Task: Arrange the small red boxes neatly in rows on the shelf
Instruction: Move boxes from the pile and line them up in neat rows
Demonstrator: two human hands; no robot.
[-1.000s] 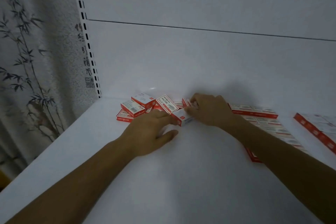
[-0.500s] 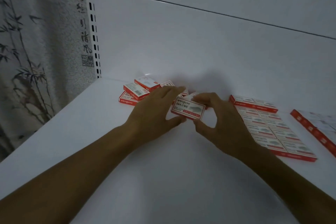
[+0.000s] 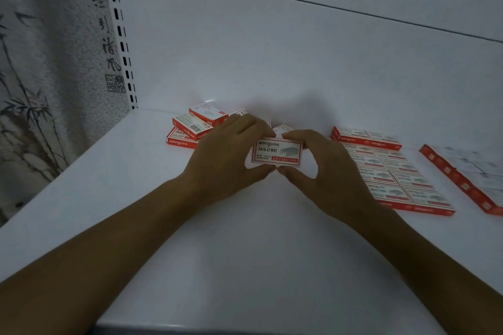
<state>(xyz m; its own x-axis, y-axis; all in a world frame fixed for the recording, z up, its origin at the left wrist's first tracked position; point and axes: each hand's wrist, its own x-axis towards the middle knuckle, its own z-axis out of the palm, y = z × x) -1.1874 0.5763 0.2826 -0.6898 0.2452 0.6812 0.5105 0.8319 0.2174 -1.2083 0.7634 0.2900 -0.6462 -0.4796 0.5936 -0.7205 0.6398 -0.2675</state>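
Observation:
A small red-and-white staple box (image 3: 277, 152) is held above the white shelf (image 3: 245, 239), its printed face turned toward me. My left hand (image 3: 226, 160) pinches its left end and my right hand (image 3: 324, 171) pinches its right end, thumbs beneath. Behind my left hand lies a loose pile of red boxes (image 3: 196, 128), partly hidden by the hand. To the right, several boxes lie flat in two neat rows (image 3: 394, 174). Another row of red boxes (image 3: 462, 179) runs along the far right.
The shelf's white back panel (image 3: 272, 62) rises straight behind the boxes. A slotted upright (image 3: 119, 35) stands at the back left, with a bamboo-print curtain (image 3: 40, 90) beyond the shelf's left edge. The shelf's front edge (image 3: 190, 326) is near the bottom of the view.
Both hands lifted one box out of the pile and drew it toward me, turning its printed face up. The view has tilted down slightly.

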